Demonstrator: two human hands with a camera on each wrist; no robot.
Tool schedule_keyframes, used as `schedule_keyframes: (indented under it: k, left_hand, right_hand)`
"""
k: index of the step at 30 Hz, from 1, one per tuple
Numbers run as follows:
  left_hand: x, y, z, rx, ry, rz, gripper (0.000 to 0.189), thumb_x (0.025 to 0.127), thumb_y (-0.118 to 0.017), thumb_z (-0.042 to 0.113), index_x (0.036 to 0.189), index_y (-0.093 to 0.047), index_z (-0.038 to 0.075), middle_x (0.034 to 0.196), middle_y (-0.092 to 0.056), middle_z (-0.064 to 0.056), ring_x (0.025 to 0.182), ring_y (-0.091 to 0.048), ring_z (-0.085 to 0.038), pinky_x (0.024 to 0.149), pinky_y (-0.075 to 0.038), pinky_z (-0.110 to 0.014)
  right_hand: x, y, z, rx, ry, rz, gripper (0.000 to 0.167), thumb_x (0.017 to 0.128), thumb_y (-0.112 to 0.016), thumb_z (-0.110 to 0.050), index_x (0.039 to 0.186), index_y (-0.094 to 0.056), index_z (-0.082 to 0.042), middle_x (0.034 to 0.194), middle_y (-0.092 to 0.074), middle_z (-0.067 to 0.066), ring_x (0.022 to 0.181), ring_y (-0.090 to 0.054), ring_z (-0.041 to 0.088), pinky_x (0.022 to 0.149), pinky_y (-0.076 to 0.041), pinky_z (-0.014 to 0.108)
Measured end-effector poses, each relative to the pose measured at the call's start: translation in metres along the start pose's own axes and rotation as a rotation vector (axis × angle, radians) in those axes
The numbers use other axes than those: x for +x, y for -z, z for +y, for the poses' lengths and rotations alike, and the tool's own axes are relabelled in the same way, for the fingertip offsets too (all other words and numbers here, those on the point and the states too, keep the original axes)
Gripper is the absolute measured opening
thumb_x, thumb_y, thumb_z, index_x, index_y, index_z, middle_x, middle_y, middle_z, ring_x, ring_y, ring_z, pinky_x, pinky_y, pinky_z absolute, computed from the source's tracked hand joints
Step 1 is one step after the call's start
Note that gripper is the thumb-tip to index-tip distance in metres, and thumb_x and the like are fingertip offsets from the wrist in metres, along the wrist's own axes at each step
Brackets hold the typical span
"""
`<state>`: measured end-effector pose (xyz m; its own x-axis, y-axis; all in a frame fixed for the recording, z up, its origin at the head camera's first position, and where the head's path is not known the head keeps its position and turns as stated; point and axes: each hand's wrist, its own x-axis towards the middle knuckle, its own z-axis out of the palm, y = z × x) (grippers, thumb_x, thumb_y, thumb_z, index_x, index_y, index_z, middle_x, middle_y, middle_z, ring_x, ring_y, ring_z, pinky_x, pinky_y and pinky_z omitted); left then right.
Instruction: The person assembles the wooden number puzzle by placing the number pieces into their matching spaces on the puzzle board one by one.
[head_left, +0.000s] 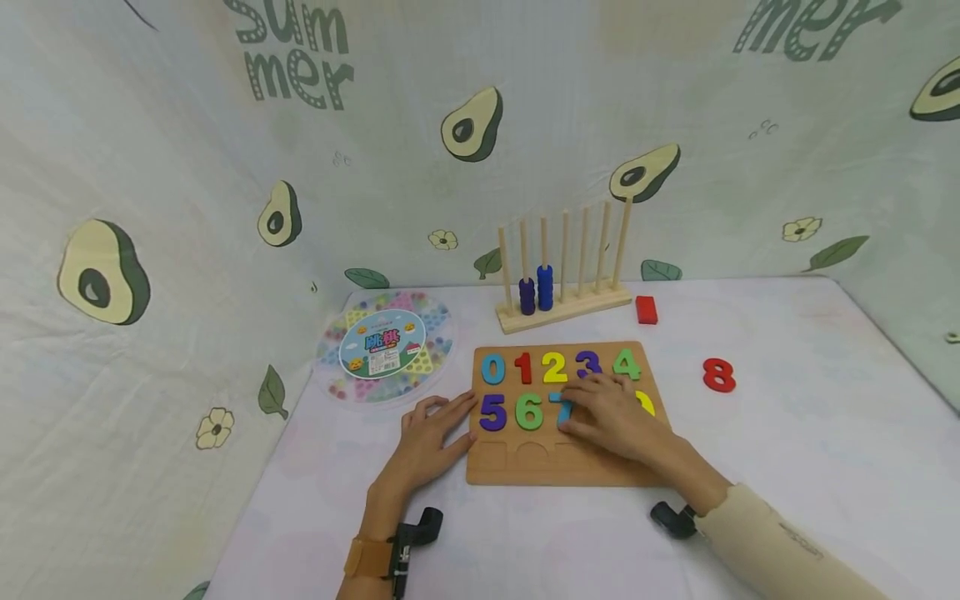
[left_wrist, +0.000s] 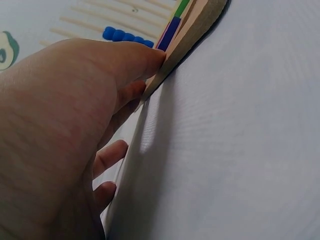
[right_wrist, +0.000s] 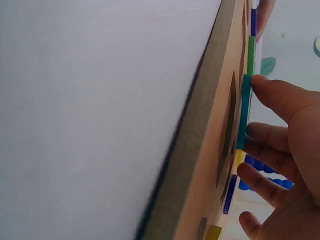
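Observation:
The wooden number board (head_left: pixel 525 467) lies flat on the table. My right hand (head_left: pixel 618 417) is over its right half, pinching the blue number 7 (head_left: pixel 562 412) between thumb and fingers. In the right wrist view, the thumb meets one end of the blue 7 (right_wrist: pixel 243 110) and fingertips lie at its other end. A yellow number (head_left: pixel 645 403) is partly hidden behind this hand. My left hand (head_left: pixel 427 442) rests at the board's left edge with fingers extended, its thumb touching the edge (left_wrist: pixel 167 62). Beside these fingers are the purple 5 (head_left: pixel 492 412) and green 6 (head_left: pixel 528 412).
A red 8 (head_left: pixel 719 375) lies on the table right of the board. Behind stands a wooden peg rack (head_left: pixel 566 310) with dark blue beads on two rods, a red block (head_left: pixel 647 310) beside it. A round colourful game box (head_left: pixel 382 346) sits at the back left.

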<state>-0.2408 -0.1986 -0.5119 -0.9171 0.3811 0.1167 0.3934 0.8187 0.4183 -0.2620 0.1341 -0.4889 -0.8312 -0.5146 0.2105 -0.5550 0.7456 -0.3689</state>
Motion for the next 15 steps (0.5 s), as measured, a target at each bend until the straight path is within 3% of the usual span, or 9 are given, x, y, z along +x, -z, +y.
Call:
schedule_keyframes:
  k: [7,15]
  left_hand:
    - [-0.001,-0.003,-0.001,0.006,0.009,-0.007,0.059,0.099,-0.055,0.049,0.153,-0.042,0.030,0.158,-0.036,0.015,0.134,-0.033,-0.022,0.097,-0.025,-0.049]
    - [0.000,-0.003,-0.001,0.013,0.000,-0.002,0.060,0.099,-0.055,0.050,0.153,-0.042,0.030,0.158,-0.036,0.014,0.134,-0.033,-0.023,0.097,-0.025,-0.048]
  right_hand:
    - [-0.011,0.007,0.009,-0.005,-0.034,0.021,0.043,0.090,-0.076,-0.034,0.124,-0.070,-0.010,0.129,-0.065,0.006,0.129,-0.047,0.036,0.104,-0.022,0.063]
    - [-0.028,0.023,0.030,-0.022,-0.139,-0.007,0.049,0.089,-0.076,-0.035,0.128,-0.066,-0.007,0.131,-0.063,0.012,0.131,-0.043,0.038,0.103,-0.021,0.062]
